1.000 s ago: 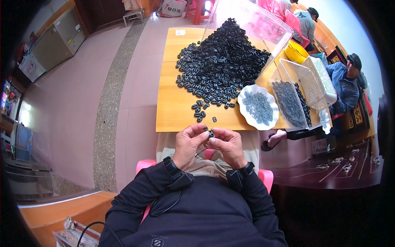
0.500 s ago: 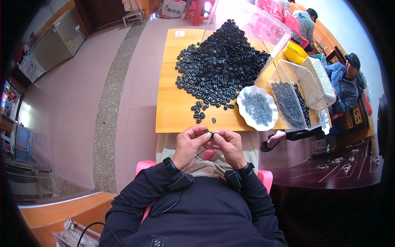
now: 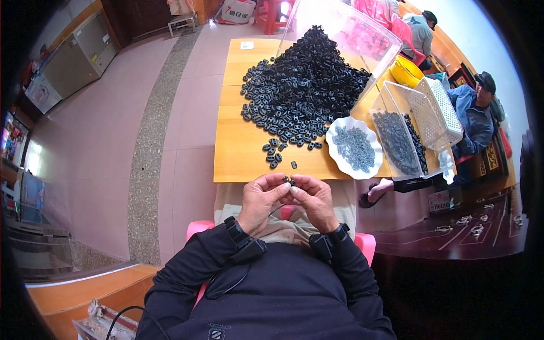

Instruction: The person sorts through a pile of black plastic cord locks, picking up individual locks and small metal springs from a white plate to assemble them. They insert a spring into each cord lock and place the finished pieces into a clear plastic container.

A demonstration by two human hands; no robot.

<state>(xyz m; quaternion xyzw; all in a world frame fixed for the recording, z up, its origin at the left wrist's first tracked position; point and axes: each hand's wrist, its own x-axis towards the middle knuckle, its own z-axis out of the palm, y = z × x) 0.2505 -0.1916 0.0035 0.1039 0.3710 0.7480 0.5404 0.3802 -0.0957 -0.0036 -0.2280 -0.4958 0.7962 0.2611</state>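
Just off the table's near edge, my left hand [image 3: 262,198] and my right hand [image 3: 315,199] meet over my lap. Between their fingertips they pinch a small black plastic buckle [image 3: 289,181]; its finer details are too small to make out. One loose black piece [image 3: 294,165] lies on the table just beyond my fingers, and a small cluster of black two-hole pieces [image 3: 273,153] sits a little farther left. Behind these rises a large heap of the same black pieces [image 3: 317,85]. A white scalloped dish [image 3: 334,157] to the right holds many small, clear-grey parts.
The wooden table [image 3: 232,141] carries a clear bin [image 3: 377,93] of black pieces, a white perforated basket [image 3: 439,113], a yellow bowl [image 3: 406,72] and a large transparent tub [image 3: 391,42]. A person in blue [image 3: 473,122] sits at the right; another sits farther back.
My fingertips have shifted slightly around the black piece, and my right fingers have opened up a little, showing more of it. The things on the table look unchanged.
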